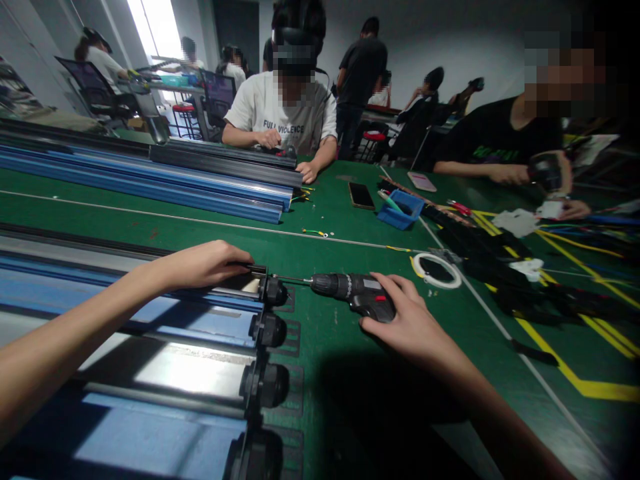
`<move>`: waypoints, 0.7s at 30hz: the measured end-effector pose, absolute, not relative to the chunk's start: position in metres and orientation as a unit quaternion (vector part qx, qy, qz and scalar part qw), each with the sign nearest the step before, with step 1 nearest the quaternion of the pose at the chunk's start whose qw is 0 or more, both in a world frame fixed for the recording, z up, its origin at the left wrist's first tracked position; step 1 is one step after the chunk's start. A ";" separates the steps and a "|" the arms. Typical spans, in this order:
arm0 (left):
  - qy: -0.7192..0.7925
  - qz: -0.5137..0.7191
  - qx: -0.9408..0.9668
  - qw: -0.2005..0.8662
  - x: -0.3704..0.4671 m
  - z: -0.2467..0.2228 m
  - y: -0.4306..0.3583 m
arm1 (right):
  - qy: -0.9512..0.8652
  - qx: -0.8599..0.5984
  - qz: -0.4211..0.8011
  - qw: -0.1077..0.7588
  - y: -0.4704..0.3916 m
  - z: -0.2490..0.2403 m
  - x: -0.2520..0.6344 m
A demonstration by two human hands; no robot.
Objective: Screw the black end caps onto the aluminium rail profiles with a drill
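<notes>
Grips the drill (357, 287) in the right hand (406, 317), aiming the bit (295, 279) at the bar end (258, 271) under the curled left hand (213, 261), seemingly steadied there, though hard to tell if grasped.

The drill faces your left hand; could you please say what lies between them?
The head view shows a thin bit and a black end fitting between the drill and the left hand.

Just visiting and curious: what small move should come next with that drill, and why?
I'd probably ease the drill gently leftward, in line: its long bit points at the rail end beside the left hand, and the right hand holds the drill.
</notes>
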State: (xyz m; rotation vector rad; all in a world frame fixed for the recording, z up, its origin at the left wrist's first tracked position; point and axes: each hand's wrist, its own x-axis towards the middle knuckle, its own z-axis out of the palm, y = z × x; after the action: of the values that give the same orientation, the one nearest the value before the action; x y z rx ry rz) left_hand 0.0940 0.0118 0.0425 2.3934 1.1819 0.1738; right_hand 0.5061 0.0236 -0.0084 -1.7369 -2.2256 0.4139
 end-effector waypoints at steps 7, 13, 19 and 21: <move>0.433 0.066 0.867 0.236 0.094 0.043 0.011 | -0.772 -0.602 0.142 0.149 0.023 -0.008 0.505; 0.446 0.063 0.866 0.216 0.097 0.044 0.009 | -0.768 -0.607 0.149 0.142 0.022 -0.006 0.504; 0.490 0.057 0.845 0.205 0.110 0.049 0.005 | -0.773 -0.601 0.141 0.147 0.023 -0.007 0.505; 0.510 0.049 0.838 0.190 0.114 0.050 0.004 | -0.774 -0.598 0.140 0.151 0.023 -0.008 0.505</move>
State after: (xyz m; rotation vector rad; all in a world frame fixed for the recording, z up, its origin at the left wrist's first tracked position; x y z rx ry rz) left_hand 0.1142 0.0036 0.0498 2.3547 1.4327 0.1391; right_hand 0.5048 0.0228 -0.0080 -1.7185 -2.2236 0.4034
